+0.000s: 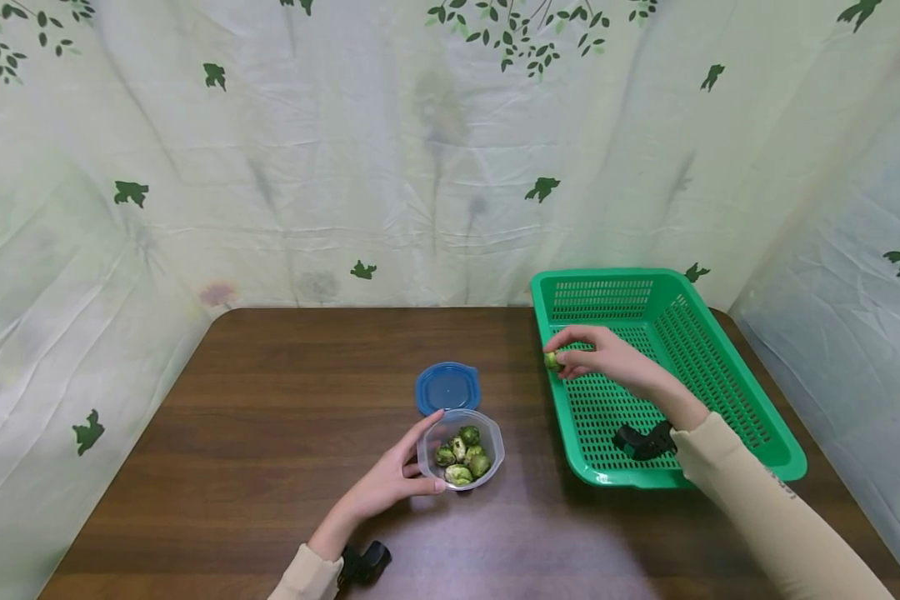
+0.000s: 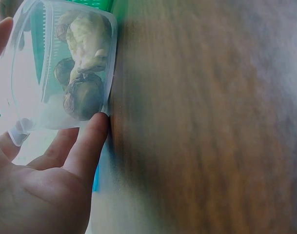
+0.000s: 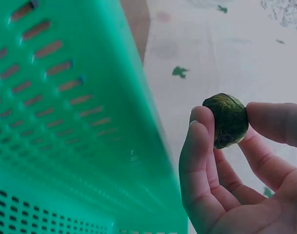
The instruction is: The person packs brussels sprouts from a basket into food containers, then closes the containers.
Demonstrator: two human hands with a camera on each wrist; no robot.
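My right hand (image 1: 596, 354) pinches a Brussels sprout (image 3: 228, 120) between thumb and fingertips, over the left rim of the green plastic basket (image 1: 581, 462). In the right wrist view the sprout is up beside the basket's wall. My left hand (image 1: 390, 479) holds a clear plastic container (image 1: 497, 446) by its left side, thumb at the near edge and fingers round the far side. Several Brussels sprouts (image 1: 478, 465) lie inside the container. Seen from the left wrist, the container stands on the table, with fingertips against its wall.
A blue lid (image 1: 447, 387) lies on the brown wooden table (image 1: 307, 383) just behind the container. The basket takes up the table's right side. A pale curtain (image 1: 345, 167) with leaf prints hangs along the back and sides.
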